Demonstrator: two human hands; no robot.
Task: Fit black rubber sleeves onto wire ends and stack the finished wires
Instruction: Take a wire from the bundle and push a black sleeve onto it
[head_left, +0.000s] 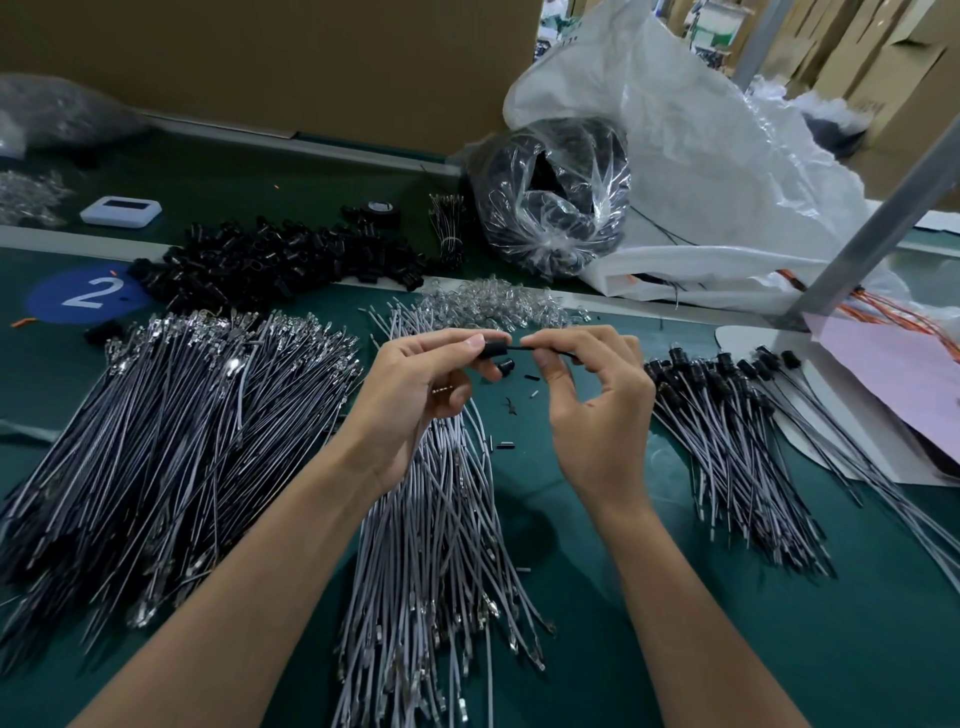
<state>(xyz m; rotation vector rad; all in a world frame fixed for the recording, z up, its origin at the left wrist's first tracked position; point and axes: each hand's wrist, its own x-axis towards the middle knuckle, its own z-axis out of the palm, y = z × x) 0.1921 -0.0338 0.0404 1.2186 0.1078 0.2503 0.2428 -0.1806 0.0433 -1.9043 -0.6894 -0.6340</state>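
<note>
Black rubber sleeve (496, 347) pinched between thumb and forefinger of the left hand (415, 395), raised above the green table (727, 649); the right hand (592, 410) pinches a thin wire (517, 349) whose end meets the sleeve. A bundle of grey wires (441, 545) fans from under the left hand toward the viewer. Sleeved wires (727, 441) lie stacked at right, unsleeved wires (171, 415) at left, loose sleeves (270, 260) heaped beyond them

Two hands (410, 400), three big wire piles (171, 441), one small wire bundle (448, 223), one heap of black sleeves (270, 265), one white device (120, 210)
</note>
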